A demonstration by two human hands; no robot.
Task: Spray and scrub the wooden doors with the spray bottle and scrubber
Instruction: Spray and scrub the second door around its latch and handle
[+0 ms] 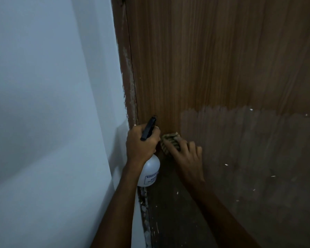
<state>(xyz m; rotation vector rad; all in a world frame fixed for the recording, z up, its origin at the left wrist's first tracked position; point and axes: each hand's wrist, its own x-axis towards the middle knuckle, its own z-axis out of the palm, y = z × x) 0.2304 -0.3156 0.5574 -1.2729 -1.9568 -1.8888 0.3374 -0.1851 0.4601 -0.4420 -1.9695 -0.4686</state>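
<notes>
A brown wooden door [213, 59] fills the right half of the view. Its lower part shows a paler, hazy patch with white flecks. My left hand [141, 143] grips the neck of a white spray bottle [149, 171] with a black trigger head, whose nozzle points up along the door's left edge. Right beside it, my right hand [186, 157] presses a yellow-green scrubber [170, 140] flat against the door, fingers spread over it. Most of the scrubber is hidden under the fingers.
A pale blue-white wall [48, 104] takes up the left half. The worn brown door frame [127, 72], with chipped paint, runs down between wall and door. The lower door area is dark and shadowed.
</notes>
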